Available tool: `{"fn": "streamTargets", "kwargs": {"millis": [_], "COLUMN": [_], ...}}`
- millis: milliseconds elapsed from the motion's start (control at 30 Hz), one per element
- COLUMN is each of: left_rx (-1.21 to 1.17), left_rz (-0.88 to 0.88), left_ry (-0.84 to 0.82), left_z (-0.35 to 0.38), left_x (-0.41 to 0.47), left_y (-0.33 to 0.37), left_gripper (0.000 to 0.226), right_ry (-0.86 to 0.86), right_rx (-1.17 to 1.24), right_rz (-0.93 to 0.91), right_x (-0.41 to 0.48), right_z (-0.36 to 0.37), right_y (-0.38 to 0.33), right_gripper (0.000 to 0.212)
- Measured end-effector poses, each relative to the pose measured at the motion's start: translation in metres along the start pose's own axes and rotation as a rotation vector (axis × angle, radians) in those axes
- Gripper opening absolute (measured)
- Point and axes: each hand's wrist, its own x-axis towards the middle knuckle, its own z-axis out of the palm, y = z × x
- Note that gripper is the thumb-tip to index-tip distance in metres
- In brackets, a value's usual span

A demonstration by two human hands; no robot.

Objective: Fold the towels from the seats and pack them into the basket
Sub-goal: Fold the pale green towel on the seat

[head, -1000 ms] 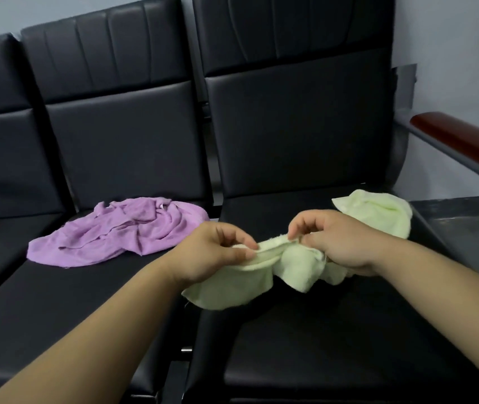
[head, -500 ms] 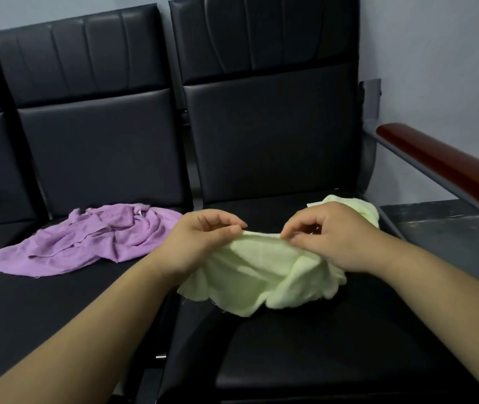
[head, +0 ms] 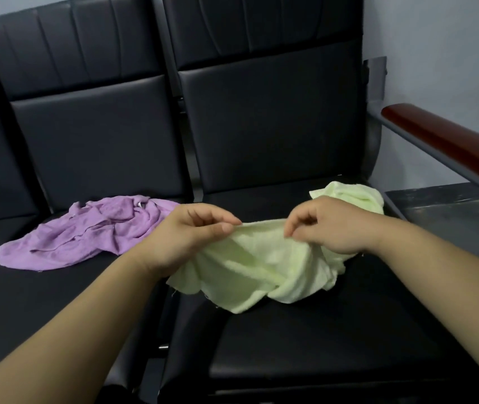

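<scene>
A pale green towel hangs crumpled over the right black seat. My left hand pinches its top edge at the left. My right hand pinches the same edge further right, and the edge is stretched between the two hands. Part of the green cloth bunches behind my right hand near the seat's back right corner. A purple towel lies rumpled on the middle seat, to the left of my left hand. No basket is in view.
A row of black padded seats with tall backrests faces me. A reddish-brown armrest on a grey metal bar juts out at the right. Beyond it is a dark floor and a pale wall.
My hands have moved apart along the green towel's edge, spreading more of the cloth out below them. The view has shifted slightly, and the purple towel has stayed put.
</scene>
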Motion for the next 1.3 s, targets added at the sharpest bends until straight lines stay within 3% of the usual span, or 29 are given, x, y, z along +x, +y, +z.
{"fn": "streamTargets", "kwargs": {"millis": [133,267,333,367,433,500,533,667,767,833,900,967,1100,1200,1300], "left_rx": [0.257,0.135,0.054,0.019,-0.025,0.029,0.059,0.042,0.368,0.454,0.374,0.254,-0.088,-0.016,0.105], "left_rz": [-0.073,0.001,0.012,0.008,0.01,0.023,0.034,0.018,-0.036,-0.023,0.013,0.03,0.006,0.032,0.041], "left_ry": [-0.142,0.056,0.158,0.197,0.247,0.247,0.225,-0.006,-0.204,-0.189,-0.072,0.074,0.162,0.119,-0.034], "left_z": [-0.006,-0.008,-0.012,-0.014,-0.016,-0.013,-0.01,-0.007,-0.012,-0.011,-0.011,-0.014,-0.013,-0.009,-0.013], "left_x": [0.003,0.01,0.016,0.018,0.023,0.024,0.024,0.021,0.022,0.024,0.027,0.029,0.031,0.029,0.026], "left_y": [-0.009,-0.02,-0.025,-0.027,-0.029,-0.027,-0.025,-0.018,-0.022,-0.028,-0.032,-0.034,-0.03,-0.026,-0.027], "left_gripper": [0.018,0.03,0.035,0.037,0.038,0.037,0.035,0.027,0.021,0.02,0.022,0.026,0.04,0.034,0.018], "right_ry": [0.266,0.302,0.17,0.061,-0.135,-0.23,-0.226,0.049,0.312,0.399,0.37,0.219,-0.144,-0.086,0.085], "right_rx": [0.226,0.426,0.583,0.582,0.286,-0.07,-0.131,0.062,0.292,0.393,0.465,0.421,-0.05,-0.15,-0.029], "right_rz": [0.094,0.008,-0.085,-0.104,-0.091,-0.033,0.004,0.109,0.123,0.08,-0.018,-0.11,-0.062,0.004,0.046], "right_x": [0.019,0.027,0.026,0.024,0.021,0.022,0.024,0.03,0.035,0.035,0.031,0.024,0.02,0.026,0.028], "right_z": [0.012,0.015,0.013,0.011,0.01,0.014,0.014,0.009,0.009,0.011,0.009,0.004,0.005,0.006,0.0], "right_y": [0.008,-0.001,-0.006,-0.008,-0.006,0.0,0.003,0.013,0.009,0.002,-0.005,-0.007,0.004,0.012,0.013], "right_gripper": [0.022,0.017,0.012,0.013,0.016,0.018,0.02,0.037,0.039,0.035,0.025,0.011,0.014,0.021,0.027]}}
